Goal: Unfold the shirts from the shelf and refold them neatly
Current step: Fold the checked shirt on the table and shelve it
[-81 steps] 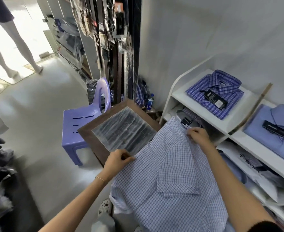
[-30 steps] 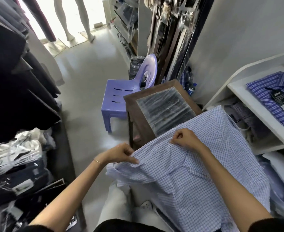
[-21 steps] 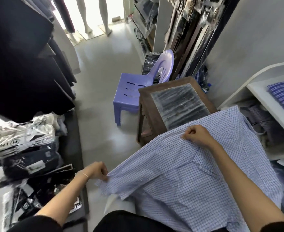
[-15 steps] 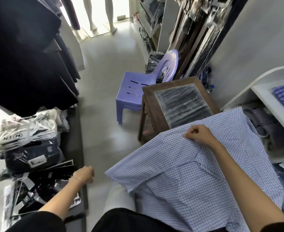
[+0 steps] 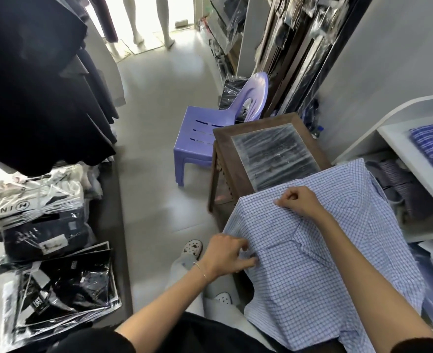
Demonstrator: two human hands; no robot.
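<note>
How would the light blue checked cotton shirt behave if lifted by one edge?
The light blue checked cotton shirt would probably sag limply: it already drapes over the wooden table's edge. It seems light, since the left hand bunches it with fingertips.

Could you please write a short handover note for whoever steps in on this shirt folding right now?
Left hand: pinching the left edge of the checked shirt.
Right hand: fist gripping the shirt's far edge.
The shirt lies spread over the lap and the near end of the wooden table.
Done: shirt off the white shelf and opened.
Left: fold it neatly; other shirts on the shelf wait.
</note>
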